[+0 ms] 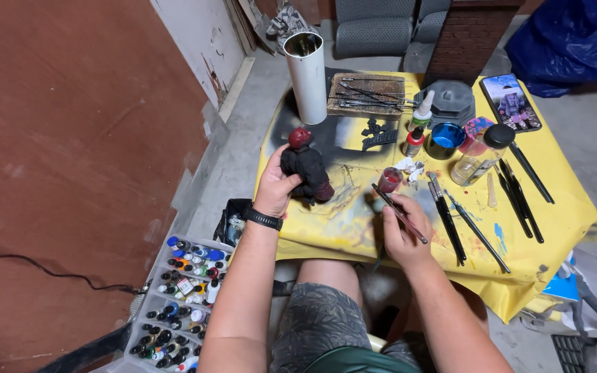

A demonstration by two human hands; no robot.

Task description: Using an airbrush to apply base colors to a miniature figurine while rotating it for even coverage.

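A phone (510, 101) lies at the far right of the yellow-covered counter (561, 221), its lit screen showing a bluish picture with a figure. On the floor at the left, a clear tray (181, 304) holds rows of small paint bottles (189, 287), some with white labels and coloured caps.

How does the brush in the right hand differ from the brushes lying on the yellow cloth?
The brush in the right hand is held in the fingers, slanted, tip up near the small red pot. The loose brushes lie flat on the yellow cloth, untouched, in rough rows to the right. The held one has a reddish handle; the loose ones look mostly black. All are long and thin. The left hand holds a dark figure.
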